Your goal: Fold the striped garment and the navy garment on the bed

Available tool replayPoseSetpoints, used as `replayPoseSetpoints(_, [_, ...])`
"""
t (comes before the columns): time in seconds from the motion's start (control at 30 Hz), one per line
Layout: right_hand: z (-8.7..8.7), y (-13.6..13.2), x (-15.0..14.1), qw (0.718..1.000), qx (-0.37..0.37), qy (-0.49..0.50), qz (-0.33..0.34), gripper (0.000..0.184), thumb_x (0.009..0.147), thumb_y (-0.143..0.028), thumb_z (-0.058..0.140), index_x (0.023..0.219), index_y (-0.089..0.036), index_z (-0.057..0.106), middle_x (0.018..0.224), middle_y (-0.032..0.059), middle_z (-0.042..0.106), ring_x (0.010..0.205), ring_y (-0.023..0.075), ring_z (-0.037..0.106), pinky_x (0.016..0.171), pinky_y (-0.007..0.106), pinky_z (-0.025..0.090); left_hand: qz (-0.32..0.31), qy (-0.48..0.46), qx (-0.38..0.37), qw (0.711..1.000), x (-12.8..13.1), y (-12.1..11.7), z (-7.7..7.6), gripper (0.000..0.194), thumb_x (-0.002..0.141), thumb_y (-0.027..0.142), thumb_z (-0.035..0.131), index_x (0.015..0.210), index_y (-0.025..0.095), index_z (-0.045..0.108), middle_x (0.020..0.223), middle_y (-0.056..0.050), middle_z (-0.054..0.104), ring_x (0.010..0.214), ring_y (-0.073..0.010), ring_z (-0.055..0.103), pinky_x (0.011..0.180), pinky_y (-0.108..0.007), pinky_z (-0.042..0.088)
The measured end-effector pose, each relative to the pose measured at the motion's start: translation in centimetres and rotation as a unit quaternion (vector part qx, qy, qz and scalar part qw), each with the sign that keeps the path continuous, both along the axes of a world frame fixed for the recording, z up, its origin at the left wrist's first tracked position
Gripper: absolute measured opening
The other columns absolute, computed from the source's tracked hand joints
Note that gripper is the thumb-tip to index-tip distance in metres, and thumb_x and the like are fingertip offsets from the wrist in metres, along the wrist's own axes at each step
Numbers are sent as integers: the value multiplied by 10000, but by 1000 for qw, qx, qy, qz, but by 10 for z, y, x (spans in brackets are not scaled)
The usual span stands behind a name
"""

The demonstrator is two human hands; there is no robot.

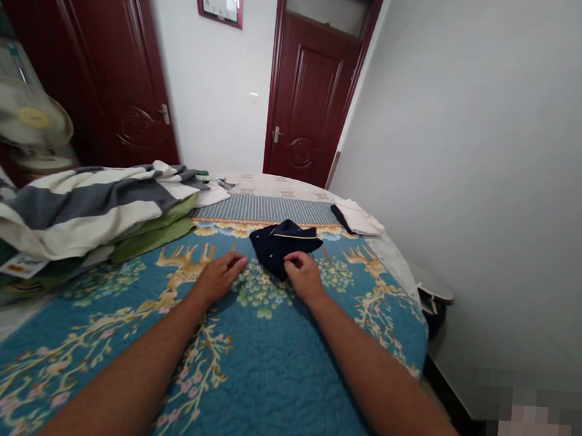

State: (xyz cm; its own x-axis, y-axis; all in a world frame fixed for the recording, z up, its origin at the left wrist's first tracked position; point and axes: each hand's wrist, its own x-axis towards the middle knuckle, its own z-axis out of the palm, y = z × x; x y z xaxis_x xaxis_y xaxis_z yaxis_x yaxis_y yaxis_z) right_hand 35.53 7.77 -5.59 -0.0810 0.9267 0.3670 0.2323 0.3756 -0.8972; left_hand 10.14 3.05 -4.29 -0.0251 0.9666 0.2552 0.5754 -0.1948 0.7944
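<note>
In the head view, a small folded navy garment lies rumpled near the middle of the table, with a pale-edged strip across its top and a few small white dots. My right hand has its thumb and fingers closed on the garment's near right edge. Just left of the garment, my left hand hovers low over the tablecloth, its fingers loosely extended towards the cloth. Nothing shows in it, and a small gap separates it from the garment.
A blue quilted tablecloth with deer and flowers covers the round table. Piled clothes, with a grey-and-white striped one on top, lie at the left. A folded white cloth sits at the back right. A wall stands close on the right.
</note>
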Motion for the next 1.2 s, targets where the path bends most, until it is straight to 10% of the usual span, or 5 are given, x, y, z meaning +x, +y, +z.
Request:
replayPoseSetpoints(0.17, [7, -35, -22, 870, 306, -373, 102, 224, 958, -170, 627, 1127, -230, 762, 1162, 110, 729, 1091, 260, 636, 948, 389, 527, 3, -318, -99, 943, 7, -7, 4, 707, 946, 748, 540, 1308, 154, 668, 1082, -149, 791, 783, -250, 745, 613, -327, 563])
replayPoseSetpoints(0.33, [15, -42, -20, 803, 383, -446, 99, 119, 1010, -201, 621, 1012, -216, 740, 1158, 126, 716, 1121, 284, 584, 994, 445, 498, -46, -512, -123, 849, 11, -9, 4, 650, 928, 696, 644, 1229, 126, 729, 973, -135, 809, 787, -268, 769, 659, -338, 601])
replayPoseSetpoints(0.53, [19, -40, -9, 869, 304, -371, 124, 192, 852, -102, 605, 987, -199, 700, 1224, 129, 706, 1163, 277, 598, 1055, 440, 486, -55, -505, -137, 850, 18, -9, 8, 477, 877, 470, 820, 1186, 117, 730, 1012, -145, 816, 858, -264, 782, 758, -335, 615])
replayPoseSetpoints(0.77, [21, -51, -19, 910, 257, -299, 130, 731, 913, -392, 694, 1573, -199, 446, 1495, 176, 597, 1350, 312, 575, 1143, 502, 474, -76, -429, -132, 890, 13, -11, 8, 654, 767, 378, 916, 1333, 151, 680, 1081, -125, 815, 890, -274, 779, 831, -371, 615])
replayPoseSetpoints(1.2, [19, -38, -8, 961, 154, -216, 76, 328, 892, -177, 461, 1127, -224, 685, 1013, 63, 743, 976, 228, 687, 934, 348, 525, -70, -431, -138, 889, 17, -8, -7, 478, 660, 151, 743, 1137, 148, 770, 941, -83, 818, 771, -241, 750, 745, -345, 586])
